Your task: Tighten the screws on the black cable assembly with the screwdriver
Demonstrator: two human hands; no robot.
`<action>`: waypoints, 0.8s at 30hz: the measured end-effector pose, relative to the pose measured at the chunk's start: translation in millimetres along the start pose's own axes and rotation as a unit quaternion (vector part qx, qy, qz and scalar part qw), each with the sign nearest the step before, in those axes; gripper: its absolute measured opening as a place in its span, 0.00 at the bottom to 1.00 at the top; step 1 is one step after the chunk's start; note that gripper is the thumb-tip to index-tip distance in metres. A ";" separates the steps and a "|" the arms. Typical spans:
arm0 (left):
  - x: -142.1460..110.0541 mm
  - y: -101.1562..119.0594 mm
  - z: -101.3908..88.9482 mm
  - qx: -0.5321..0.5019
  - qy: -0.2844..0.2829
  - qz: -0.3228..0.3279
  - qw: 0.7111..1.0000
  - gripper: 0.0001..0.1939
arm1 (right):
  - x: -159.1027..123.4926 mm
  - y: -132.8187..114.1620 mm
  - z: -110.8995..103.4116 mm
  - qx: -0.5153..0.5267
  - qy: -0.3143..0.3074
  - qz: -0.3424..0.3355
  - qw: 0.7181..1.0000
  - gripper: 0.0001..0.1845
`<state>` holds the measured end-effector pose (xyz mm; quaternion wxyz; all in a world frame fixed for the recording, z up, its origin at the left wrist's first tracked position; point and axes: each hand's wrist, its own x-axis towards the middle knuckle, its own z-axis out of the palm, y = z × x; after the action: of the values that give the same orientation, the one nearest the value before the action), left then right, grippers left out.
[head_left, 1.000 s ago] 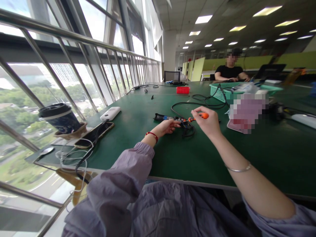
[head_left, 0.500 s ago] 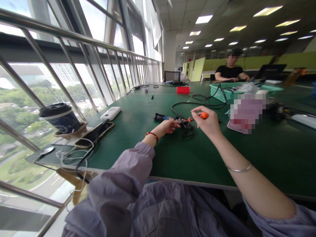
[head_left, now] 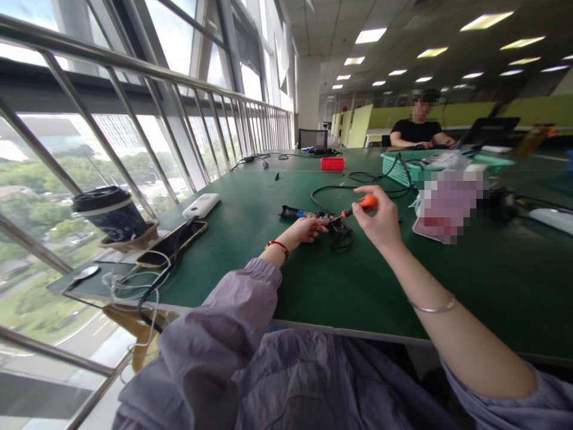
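Note:
My right hand [head_left: 382, 221] grips an orange-handled screwdriver [head_left: 366, 205]; its thin shaft slants down and left. The tip reaches the end of a black-and-blue corded device [head_left: 293, 212] lying on the green table, though exact contact is too small to make out. My left hand [head_left: 308, 229] is closed on the near side of that device, close to the screwdriver's tip. The fingers hide part of its right end, where dark small parts and wires show. A black cable [head_left: 316, 192] loops away from there across the tabletop.
Farther back are a red tray [head_left: 332, 164] and a green basket [head_left: 396, 169] of items. A pink-topped object [head_left: 447, 206] lies right. At left are a white power bank [head_left: 201, 206], a phone [head_left: 172, 245] and a cup [head_left: 111, 215] by the railing. A person [head_left: 418, 128] sits opposite.
My right hand's fingers have shifted on the screwdriver's handle and opened out a little, so more of the orange handle shows. My left hand and the device stay in place.

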<state>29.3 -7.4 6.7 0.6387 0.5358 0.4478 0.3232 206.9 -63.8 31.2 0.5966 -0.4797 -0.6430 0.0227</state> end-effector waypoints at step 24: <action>-5.9 1.7 5.4 0.032 0.036 0.027 0.998 0.11 | -1.1 -2.6 1.8 -0.037 -0.016 0.009 0.999 0.11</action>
<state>32.0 -14.4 9.8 0.5959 0.5559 0.4656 0.3452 203.7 -64.9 31.4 0.5673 -0.5068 -0.6490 0.0117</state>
